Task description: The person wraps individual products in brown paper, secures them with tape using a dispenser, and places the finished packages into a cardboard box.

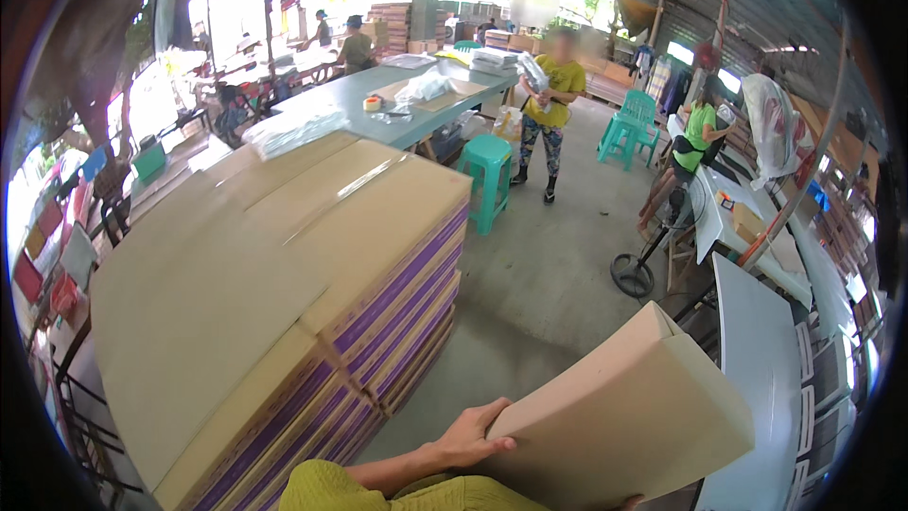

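Observation:
A plain brown cardboard box [615,407] is tilted in front of me at the lower right. My left hand [478,437] grips its near left edge, thumb on the face toward me and fingers along the side. Only a sliver of my right hand [633,502] shows under the box's lower edge; it supports the box from below, and the rest is hidden. To my left stands a tall stack of flat cardboard cartons [378,308] with purple bands on their sides, the top one taped along its seam.
Beyond the stack runs a long grey-blue table [454,114] with plastic bags and a tape roll [371,103]. A green stool [486,185] and a pedestal fan [653,246] stand on the concrete floor. A person [553,85] in yellow holds plastic packs; another person [698,128] works at the right.

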`<state>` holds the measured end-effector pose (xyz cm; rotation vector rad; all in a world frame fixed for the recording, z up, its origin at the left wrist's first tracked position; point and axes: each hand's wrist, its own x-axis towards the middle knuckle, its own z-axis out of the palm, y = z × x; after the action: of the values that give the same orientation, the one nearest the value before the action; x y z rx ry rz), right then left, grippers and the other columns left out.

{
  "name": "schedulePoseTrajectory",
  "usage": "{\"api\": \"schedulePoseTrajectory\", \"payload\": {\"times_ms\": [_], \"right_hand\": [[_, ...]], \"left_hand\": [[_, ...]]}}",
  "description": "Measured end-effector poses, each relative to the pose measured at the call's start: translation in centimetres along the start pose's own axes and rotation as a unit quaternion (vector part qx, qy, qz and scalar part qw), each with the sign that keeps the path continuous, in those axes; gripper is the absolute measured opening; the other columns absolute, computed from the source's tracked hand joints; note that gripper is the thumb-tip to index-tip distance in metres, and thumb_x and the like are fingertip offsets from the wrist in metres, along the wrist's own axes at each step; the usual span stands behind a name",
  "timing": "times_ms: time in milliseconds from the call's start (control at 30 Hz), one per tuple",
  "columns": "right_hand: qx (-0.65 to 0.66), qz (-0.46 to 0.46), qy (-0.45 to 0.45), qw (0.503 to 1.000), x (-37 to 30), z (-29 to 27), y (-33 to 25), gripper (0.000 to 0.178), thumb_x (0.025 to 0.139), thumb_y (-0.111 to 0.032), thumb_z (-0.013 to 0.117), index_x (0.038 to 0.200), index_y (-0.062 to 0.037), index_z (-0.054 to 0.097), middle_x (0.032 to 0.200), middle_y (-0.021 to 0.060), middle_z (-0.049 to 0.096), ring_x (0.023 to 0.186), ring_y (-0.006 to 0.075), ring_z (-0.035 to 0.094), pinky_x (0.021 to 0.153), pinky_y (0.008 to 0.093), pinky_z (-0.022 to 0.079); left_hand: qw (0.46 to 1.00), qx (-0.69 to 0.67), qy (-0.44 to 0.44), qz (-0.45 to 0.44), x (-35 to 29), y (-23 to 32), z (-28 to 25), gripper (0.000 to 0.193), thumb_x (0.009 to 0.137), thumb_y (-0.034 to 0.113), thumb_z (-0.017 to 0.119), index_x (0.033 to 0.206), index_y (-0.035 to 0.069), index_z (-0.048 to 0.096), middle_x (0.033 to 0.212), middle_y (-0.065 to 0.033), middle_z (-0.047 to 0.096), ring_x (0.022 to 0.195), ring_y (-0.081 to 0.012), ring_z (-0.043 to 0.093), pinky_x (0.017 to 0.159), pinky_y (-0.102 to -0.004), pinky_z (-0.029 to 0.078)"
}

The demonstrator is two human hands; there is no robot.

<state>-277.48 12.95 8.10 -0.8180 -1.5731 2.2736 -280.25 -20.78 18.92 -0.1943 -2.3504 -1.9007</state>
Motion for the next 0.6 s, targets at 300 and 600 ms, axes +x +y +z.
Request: {"api": "schedulePoseTrajectory", "payload": {"times_ms": [300,600], "right_hand": [[0.132,-0.085,-0.209,0.965,31.2,17.5,-0.1,0.078,0.093,-0.061,0.051,0.147,-0.0068,0.033,0.141,0.0131,0.045,0.129,0.0319,0.044,0.107,0.0464,0.036],[0.022,-0.067,-0.298,0.952,57.5,37.1,-11.5,0.084,0.093,-0.066,0.045,0.148,-0.0051,0.031,0.146,0.0132,0.040,0.134,0.0307,0.037,0.111,0.0452,0.028]], "left_hand": [[0.997,0.030,0.067,-0.020,30.4,-8.3,3.2,0.088,0.077,0.077,0.059,0.115,-0.002,0.054,0.091,-0.0194,0.062,0.086,-0.0278,0.064,0.077,-0.0384,0.049],[0.992,-0.012,0.117,-0.042,60.6,-10.5,6.6,0.082,0.078,0.073,0.061,0.112,-0.001,0.052,0.086,-0.0172,0.059,0.081,-0.0252,0.058,0.074,-0.0378,0.048]]}}
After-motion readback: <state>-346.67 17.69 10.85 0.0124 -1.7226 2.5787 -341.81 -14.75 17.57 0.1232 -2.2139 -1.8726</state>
